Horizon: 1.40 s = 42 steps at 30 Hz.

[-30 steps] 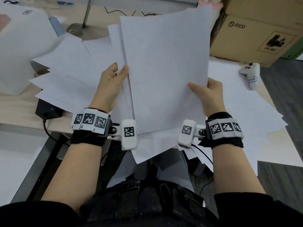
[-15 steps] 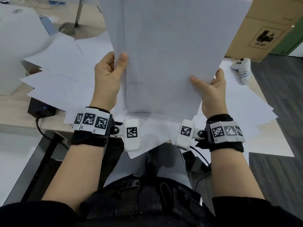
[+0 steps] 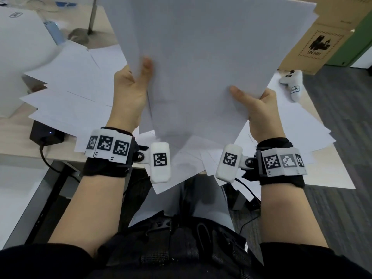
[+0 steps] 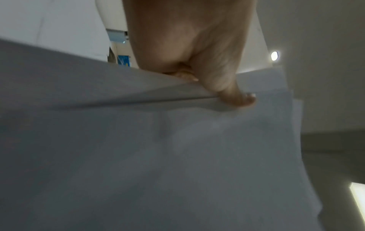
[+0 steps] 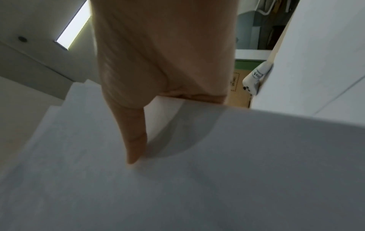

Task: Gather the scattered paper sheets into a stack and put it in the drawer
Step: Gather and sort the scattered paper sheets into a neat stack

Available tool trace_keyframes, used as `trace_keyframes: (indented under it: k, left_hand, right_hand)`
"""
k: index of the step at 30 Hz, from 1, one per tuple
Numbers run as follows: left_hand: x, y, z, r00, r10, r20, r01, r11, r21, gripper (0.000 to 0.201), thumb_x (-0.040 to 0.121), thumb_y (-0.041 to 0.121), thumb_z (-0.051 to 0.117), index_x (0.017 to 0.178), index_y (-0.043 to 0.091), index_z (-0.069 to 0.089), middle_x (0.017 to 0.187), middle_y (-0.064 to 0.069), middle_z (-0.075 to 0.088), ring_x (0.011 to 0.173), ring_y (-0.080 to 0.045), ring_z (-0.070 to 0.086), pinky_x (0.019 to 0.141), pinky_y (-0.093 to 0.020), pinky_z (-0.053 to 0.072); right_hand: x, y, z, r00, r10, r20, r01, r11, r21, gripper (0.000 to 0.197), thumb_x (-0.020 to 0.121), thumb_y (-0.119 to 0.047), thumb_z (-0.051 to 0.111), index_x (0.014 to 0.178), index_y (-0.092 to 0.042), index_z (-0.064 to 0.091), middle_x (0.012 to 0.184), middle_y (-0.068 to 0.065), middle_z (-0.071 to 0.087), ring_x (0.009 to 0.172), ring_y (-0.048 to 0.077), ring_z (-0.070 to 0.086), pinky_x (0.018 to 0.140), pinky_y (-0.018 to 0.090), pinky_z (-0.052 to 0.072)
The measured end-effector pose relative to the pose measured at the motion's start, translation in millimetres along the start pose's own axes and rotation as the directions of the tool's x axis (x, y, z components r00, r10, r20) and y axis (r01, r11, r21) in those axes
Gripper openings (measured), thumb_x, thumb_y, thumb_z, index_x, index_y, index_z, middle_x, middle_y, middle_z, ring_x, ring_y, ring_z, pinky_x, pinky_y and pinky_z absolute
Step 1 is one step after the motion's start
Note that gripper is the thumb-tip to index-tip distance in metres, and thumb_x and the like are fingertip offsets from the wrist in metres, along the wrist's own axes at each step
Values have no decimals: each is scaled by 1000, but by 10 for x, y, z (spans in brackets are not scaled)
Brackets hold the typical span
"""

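Now the stack of sheets is held up off the tabletop, tilted up toward the head camera, top edges uneven and fanned, running out of frame at the top. Left hand grips the stack's left edge, thumb on the near face, fingers hidden behind. Right hand grips the lower right edge the same way, thumb flat on the paper. More loose sheets lie spread on the tabletop below, some overhanging its near edge. White controller sits at far right, cardboard box beyond it, white box at far left. No drawer in view.
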<state>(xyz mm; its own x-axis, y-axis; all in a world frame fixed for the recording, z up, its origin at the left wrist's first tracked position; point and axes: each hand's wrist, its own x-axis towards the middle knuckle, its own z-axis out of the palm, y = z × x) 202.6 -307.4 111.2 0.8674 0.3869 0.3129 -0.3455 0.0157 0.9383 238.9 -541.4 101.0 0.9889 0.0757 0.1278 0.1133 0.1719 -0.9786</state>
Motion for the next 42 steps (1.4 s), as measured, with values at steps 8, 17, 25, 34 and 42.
trace_keyframes:
  k: [8, 17, 25, 34, 42]
  left_hand:
    - [-53, -89, 40, 993, 92, -80, -80, 987, 137, 24, 93, 41, 57, 81, 21, 55, 68, 11, 52, 64, -2, 45, 63, -16, 40]
    - [-101, -256, 42, 984, -176, -20, 177, 977, 119, 46, 98, 47, 32, 84, 8, 53, 73, 2, 52, 60, -4, 46, 55, -16, 38]
    - [-25, -187, 18, 993, -98, 62, 96, 995, 29, 38, 92, 54, 50, 90, 19, 65, 87, 7, 66, 85, -10, 60, 81, -29, 49]
    - [-28, -65, 204, 992, 128, 16, -129, 991, 22, 36, 89, 15, 65, 113, 10, 38, 96, 14, 68, 93, -5, 65, 81, -21, 50]
    - [-129, -145, 277, 1000, 3, -3, -3, 997, 73, 10, 94, 16, 58, 85, 17, 61, 73, 21, 70, 74, 3, 64, 68, -16, 49]
  right_hand:
    - [-8, 66, 20, 996, 83, 14, -82, 996, -41, 34, 67, -13, 75, 99, -4, 69, 95, 7, 72, 88, 20, 69, 76, 29, 53]
    - [-30, 125, -8, 996, 74, 52, -75, 997, 14, 28, 69, -9, 75, 96, -6, 69, 93, 3, 72, 88, 19, 69, 74, 28, 53]
    - [22, 12, -68, 999, 5, 40, -7, 999, 53, 17, 67, -4, 74, 83, -10, 71, 84, 1, 72, 82, 20, 67, 75, 32, 53]
    - [45, -16, -55, 998, -23, 64, 25, 999, -24, 31, 63, -4, 77, 93, -7, 69, 92, 6, 71, 87, 20, 68, 78, 32, 54]
    - [2, 97, -74, 998, -9, 56, 8, 1000, 15, 28, 68, 0, 74, 95, -7, 69, 93, 6, 72, 88, 21, 68, 78, 32, 53]
